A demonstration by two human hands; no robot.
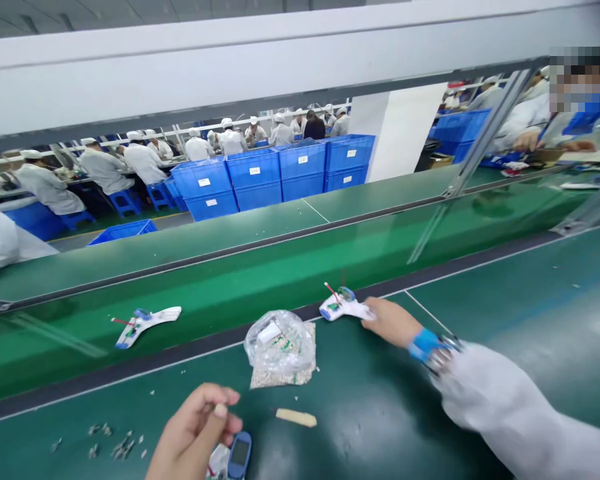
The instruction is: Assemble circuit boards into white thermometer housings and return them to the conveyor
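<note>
My right hand (pixel 390 323) grips the end of a white plastic device with blue parts and a red wire (pixel 344 305), lying on the green belt. My left hand (pixel 195 430) is at the bottom edge, its fingers curled together. Just beside it lies a handheld device with a blue casing and small dark screen (pixel 240 455), partly cut off by the frame. Nearby are a clear plastic bag of small parts (pixel 280 350), a beige strip (pixel 296 418) and scattered small metal parts (pixel 120 443). A similar white device (pixel 147 327) lies farther left.
A green conveyor belt (pixel 480 333) runs across the view beneath a glass panel (pixel 495 200). A co-worker's hands (pixel 530 141) work at the upper right. Beyond stand stacked blue crates (pixel 255 180) and rows of seated workers in white coats (pixel 130 163).
</note>
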